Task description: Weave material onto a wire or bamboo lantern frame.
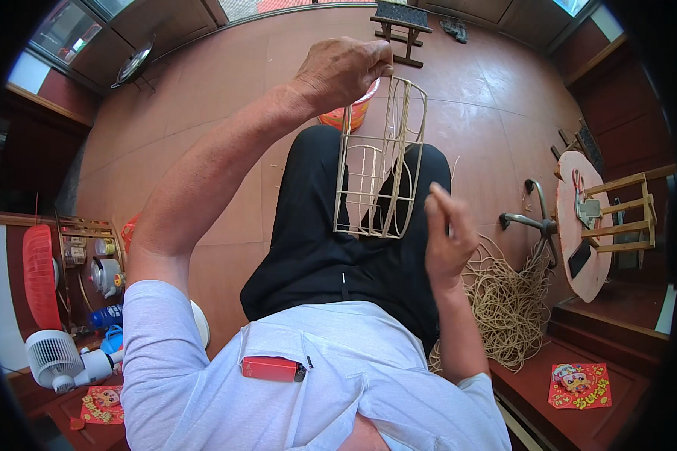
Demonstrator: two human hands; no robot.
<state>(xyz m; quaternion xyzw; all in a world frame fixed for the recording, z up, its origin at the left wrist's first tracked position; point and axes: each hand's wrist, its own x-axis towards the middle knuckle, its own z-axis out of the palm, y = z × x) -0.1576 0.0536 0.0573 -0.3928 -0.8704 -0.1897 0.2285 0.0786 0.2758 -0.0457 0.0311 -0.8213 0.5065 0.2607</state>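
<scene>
A pale, open wire frame (377,197), shaped like a long cage with rounded ends, stands over my thighs. At its far end my left hand (346,71) is closed, fingertips pinched together on the top of the frame. Twisted pale cord (405,113) runs lengthwise along the frame's bars. To the right of the frame my right hand (450,233) hovers apart from it, thumb and fingers drawn together and slightly blurred. Whatever those fingers hold, if anything, is too small to make out.
A heap of tan cord (508,308) lies on the floor to my right. Beyond it stand a round table (590,263) with scissors (578,184) and a wooden rack (624,214). A red bucket (353,114) sits past my knees, a stool (402,30) farther off, a white fan (56,361) at left.
</scene>
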